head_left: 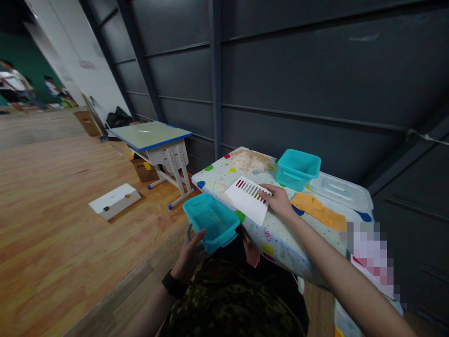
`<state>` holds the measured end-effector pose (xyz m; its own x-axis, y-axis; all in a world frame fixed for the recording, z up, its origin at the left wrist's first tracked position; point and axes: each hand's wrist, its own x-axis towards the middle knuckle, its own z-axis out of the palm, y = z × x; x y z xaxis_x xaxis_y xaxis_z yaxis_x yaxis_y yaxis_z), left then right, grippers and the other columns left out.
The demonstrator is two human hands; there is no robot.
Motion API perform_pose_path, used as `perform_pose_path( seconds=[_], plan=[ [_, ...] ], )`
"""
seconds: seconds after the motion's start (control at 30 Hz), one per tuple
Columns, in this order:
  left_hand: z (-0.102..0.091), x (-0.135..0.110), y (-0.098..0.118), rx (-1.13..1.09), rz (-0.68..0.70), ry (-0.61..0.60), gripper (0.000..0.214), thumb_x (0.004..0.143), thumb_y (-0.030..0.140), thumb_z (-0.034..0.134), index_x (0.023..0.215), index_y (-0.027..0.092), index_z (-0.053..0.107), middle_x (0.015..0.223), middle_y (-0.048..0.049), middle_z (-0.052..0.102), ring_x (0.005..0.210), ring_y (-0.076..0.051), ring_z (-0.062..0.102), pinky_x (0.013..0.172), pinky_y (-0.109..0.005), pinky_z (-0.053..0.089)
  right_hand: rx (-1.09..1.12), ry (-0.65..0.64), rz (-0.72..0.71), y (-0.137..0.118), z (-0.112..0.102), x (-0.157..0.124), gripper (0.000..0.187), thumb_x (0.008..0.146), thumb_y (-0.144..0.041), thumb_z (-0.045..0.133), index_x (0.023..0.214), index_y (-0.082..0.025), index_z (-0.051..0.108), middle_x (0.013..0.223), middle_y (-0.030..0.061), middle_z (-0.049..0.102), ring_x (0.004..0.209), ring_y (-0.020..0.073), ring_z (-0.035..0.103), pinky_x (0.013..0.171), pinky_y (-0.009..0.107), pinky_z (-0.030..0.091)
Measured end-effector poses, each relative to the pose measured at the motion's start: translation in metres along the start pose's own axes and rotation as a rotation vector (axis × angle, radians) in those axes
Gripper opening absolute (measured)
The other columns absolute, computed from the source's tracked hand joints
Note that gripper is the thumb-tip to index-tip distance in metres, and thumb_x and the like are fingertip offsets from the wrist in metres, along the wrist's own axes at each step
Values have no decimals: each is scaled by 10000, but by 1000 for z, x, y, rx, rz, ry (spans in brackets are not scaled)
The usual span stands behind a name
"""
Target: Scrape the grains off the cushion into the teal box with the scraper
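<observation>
My left hand (191,255) grips a teal plastic bin (210,221) from below and holds it against the near edge of the table (280,236); a thin layer of sandy grains lies in it. My right hand (278,200) is closed on a white slotted scraper card (247,199) that rests flat on the dotted tablecloth near that edge. Farther back on the cloth lies a patch of loose tan grains (249,161).
A second teal bin (297,168) stands on the table behind my right hand, with a clear plastic lid (342,191) and an orange cloth (317,209) beside it. A blue-edged desk (154,135), a white box (114,200) and cardboard boxes stand on the wooden floor at left. People stand far off at left.
</observation>
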<state>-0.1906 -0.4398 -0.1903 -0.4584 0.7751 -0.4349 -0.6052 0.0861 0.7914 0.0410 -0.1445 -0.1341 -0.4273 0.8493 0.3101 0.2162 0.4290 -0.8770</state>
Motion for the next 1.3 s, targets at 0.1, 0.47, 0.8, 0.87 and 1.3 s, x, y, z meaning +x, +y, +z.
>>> perform_pose_path(
  seconds=[0.1,0.47,0.8,0.87,1.3],
  plan=[
    [-1,-1,1,19,12,-1,1173,903,468,978,1844,350,288,1678,-214,672,1003,-291,870,804,-450,756,3,-6,-11,-6,3,-4,462,874,-533,819,1161,-188,925,1095,137,911,921,327,824,890,488,652],
    [7,-1,0,-23,8,49,1214,817,423,1019,1818,351,336,1640,-200,727,925,-308,885,773,-479,752,-34,161,-68,-18,8,-9,529,884,-605,812,1212,-204,919,1203,145,909,1055,359,833,985,515,663],
    [5,-3,3,-15,8,19,1220,834,441,1030,1826,326,328,1711,-219,665,1014,-317,887,806,-474,753,-73,272,81,15,-10,32,532,864,-598,818,1183,-182,908,987,120,902,853,340,817,846,502,679],
    [6,-3,5,-8,12,15,1202,847,428,1021,1823,312,331,1711,-227,663,1011,-312,885,818,-479,753,-67,221,67,16,-8,43,472,843,-540,856,1156,-192,911,1009,124,904,861,330,820,845,484,675],
    [4,-6,9,34,41,23,1096,865,495,1004,1767,266,425,1645,-220,719,1038,-304,880,775,-403,744,88,194,137,20,-5,49,498,779,-511,906,1149,-178,905,971,102,897,818,292,797,786,446,665]
  ],
)
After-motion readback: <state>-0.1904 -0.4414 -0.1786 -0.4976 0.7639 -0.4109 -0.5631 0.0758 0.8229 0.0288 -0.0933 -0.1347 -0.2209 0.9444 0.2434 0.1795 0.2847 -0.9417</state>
